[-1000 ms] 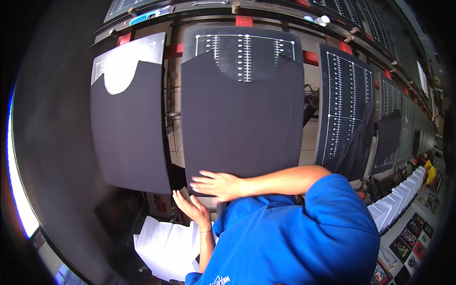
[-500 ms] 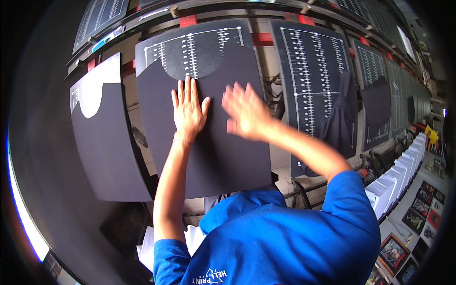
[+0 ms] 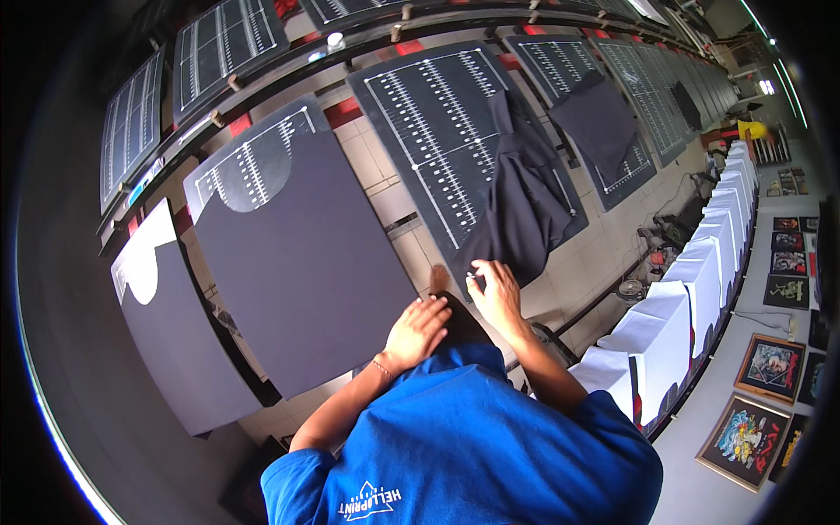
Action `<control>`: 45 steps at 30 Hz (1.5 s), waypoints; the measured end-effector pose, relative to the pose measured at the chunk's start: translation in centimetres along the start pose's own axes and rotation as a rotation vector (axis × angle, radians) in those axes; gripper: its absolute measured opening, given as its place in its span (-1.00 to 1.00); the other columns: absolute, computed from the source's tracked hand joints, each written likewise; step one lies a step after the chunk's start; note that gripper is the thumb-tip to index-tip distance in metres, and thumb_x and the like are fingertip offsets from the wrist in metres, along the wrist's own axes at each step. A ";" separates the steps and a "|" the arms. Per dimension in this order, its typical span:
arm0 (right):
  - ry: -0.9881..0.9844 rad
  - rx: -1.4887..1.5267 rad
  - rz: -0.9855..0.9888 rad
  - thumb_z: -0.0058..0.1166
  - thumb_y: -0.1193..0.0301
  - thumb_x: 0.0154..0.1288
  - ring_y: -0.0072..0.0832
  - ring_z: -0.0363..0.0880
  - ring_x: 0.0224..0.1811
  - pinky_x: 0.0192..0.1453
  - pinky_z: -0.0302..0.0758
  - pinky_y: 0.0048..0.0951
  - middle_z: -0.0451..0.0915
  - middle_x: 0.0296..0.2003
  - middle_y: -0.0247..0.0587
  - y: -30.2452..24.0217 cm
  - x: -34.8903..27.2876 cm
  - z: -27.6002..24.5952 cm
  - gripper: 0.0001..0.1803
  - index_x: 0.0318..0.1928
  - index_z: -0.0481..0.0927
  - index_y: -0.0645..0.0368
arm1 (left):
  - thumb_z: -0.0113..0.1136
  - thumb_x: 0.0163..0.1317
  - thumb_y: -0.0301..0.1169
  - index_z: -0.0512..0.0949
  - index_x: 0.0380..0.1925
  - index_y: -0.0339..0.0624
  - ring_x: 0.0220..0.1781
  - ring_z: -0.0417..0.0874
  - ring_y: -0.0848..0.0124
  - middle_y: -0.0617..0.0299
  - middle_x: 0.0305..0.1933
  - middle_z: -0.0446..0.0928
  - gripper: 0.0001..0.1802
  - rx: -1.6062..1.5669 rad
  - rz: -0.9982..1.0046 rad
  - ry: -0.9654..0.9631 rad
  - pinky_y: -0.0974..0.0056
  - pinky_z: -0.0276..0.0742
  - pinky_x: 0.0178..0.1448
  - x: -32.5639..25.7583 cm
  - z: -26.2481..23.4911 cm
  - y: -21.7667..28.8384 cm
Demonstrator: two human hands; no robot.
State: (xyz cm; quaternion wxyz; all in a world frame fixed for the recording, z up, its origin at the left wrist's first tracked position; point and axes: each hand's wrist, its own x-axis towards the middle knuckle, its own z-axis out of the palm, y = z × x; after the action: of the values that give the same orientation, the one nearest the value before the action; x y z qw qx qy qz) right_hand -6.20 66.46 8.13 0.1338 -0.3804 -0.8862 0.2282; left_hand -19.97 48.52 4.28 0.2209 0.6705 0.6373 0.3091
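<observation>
A dark cut fabric panel (image 3: 306,254) lies smooth over a marked board, its curved neckline at the far end. My left hand (image 3: 420,331) is at its near right corner, fingers stretched out side by side; whether it touches the cloth is unclear. Another dark fabric piece (image 3: 525,197) lies bunched and creased on the right half of the adjacent board (image 3: 429,131), which bears white ruler-like lines. By its near end is my right hand (image 3: 495,296), fingers loosely bent, with thumb and index finger apart. No cloth shows gripped in it.
Left of me, a further board carries a smooth dark panel (image 3: 179,341). Beyond the bunched piece, dark fabric (image 3: 599,127) lies loosely on another board. White folded sheets (image 3: 665,324) stand in a row at right, beside framed pictures (image 3: 744,437). A rail (image 3: 367,57) runs behind the boards.
Both hands have left the smooth panel and come back toward my body. My view and body have shifted right, toward the board with the bunched fabric.
</observation>
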 end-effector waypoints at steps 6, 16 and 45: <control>-0.021 0.026 -0.193 0.19 0.45 0.26 -0.23 0.59 -0.27 -0.16 0.45 -0.14 0.57 -0.36 -0.24 6.6 2.5 -1.9 -0.88 -0.21 0.52 0.09 | 0.25 0.20 -0.46 0.52 0.01 -0.29 -0.01 0.55 0.03 -0.01 -0.04 0.56 -0.64 0.103 -0.321 0.286 0.02 0.48 0.12 10.3 1.0 2.7; -0.443 0.490 -0.221 0.12 0.47 0.34 -0.23 0.70 -0.29 -0.21 0.60 -0.27 0.67 -0.32 -0.12 12.6 11.1 -8.8 -0.90 -0.18 0.55 0.20 | 0.27 0.26 -0.02 0.51 -0.42 -0.27 -0.25 0.68 -0.01 -0.08 -0.40 0.62 -0.53 0.271 -1.029 0.360 -0.04 0.54 -0.06 14.3 9.5 8.2; -0.239 0.728 -1.058 0.18 0.32 0.40 -0.77 0.20 -0.30 -0.19 0.20 -0.67 0.29 -0.35 -0.50 -1.8 28.9 -42.2 -0.73 -0.10 0.38 0.14 | 0.43 0.10 -0.44 0.56 -0.32 -0.32 -0.27 0.61 0.28 0.07 -0.37 0.57 -0.76 0.465 -0.323 0.695 0.24 0.49 -0.14 21.4 -26.7 25.2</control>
State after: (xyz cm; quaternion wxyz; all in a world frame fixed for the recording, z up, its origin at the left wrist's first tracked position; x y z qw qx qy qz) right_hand -9.46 99.40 47.14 0.2487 0.2049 -0.8285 0.4579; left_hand -20.54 64.83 43.57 -0.1176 0.4505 0.8227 0.3262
